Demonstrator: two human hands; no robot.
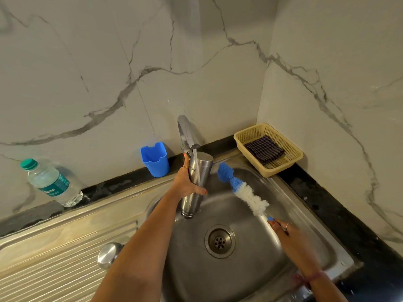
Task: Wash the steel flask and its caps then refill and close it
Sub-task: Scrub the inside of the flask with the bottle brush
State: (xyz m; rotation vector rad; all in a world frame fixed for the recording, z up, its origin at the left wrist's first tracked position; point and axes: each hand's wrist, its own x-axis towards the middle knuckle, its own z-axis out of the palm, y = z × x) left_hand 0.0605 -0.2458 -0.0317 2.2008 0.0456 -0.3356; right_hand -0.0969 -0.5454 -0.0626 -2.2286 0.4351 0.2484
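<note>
Gripping the upside-down steel flask [197,177] under running tap water, frame middle, with left hand [187,182], right hand [283,231] holding bottle brush [242,190].

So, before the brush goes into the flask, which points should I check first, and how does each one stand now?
1. Flask held firmly: ok. The left hand grips the steel flask around its middle.
2. Flask mouth facing the brush: not ok. The flask is held upside down, neck toward the sink.
3. Brush in hand: ok. The right hand holds the bottle brush by its handle end.
4. Water running: ok. The tap pours onto the flask's outside.
5. Inside of the flask clean: cannot tell.
6. Cap out of the way: ok. The steel cap rests on the draining board.
</note>
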